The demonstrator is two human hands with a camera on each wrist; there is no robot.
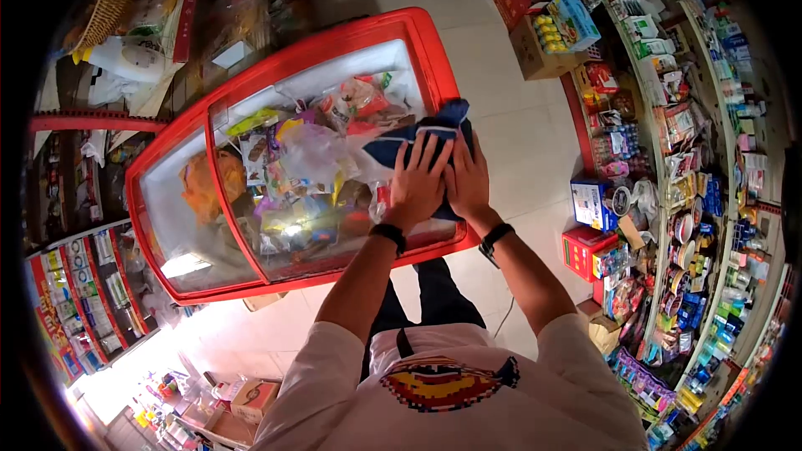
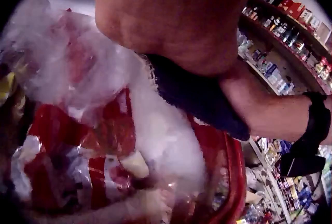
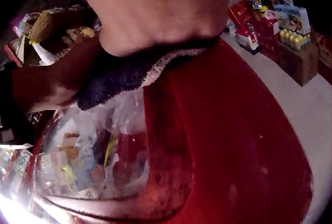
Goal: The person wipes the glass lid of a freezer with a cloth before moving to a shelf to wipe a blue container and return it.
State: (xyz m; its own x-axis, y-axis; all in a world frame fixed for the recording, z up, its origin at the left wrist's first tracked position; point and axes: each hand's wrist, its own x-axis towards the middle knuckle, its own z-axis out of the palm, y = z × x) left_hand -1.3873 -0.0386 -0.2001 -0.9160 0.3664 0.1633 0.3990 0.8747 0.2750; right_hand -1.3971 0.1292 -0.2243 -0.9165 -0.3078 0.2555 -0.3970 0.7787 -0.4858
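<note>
Overall: we see a bright, colourful shop from the head view.
Glare: white burn-out on the near left floor [image 1: 154,363]; a lamp reflection on the freezer glass [image 1: 185,266].
Edges: we note fisheye bending and a black rim.
Wrist views: dim and smeared; left hand [image 2: 176,21] and right hand [image 3: 155,11] loom out of focus.

I see a white T-shirt [image 1: 334,384] with short sleeves [image 1: 576,351]. Across its chest runs a blocky, pixel-style print [image 1: 447,382] in yellow, red and dark blue, edged in a dark outline. A short black strap [image 1: 404,341] hangs at the collar. Below the hem I make out dark trousers [image 1: 439,292]. Each wrist carries a black band. The left band [image 1: 388,235] looks narrow and plain, while the right band [image 1: 494,240] has a thicker block on it. In my left wrist view it shows as a broad black cuff. The left hand [image 1: 418,179] and right hand [image 1: 468,179] are bare.
</note>
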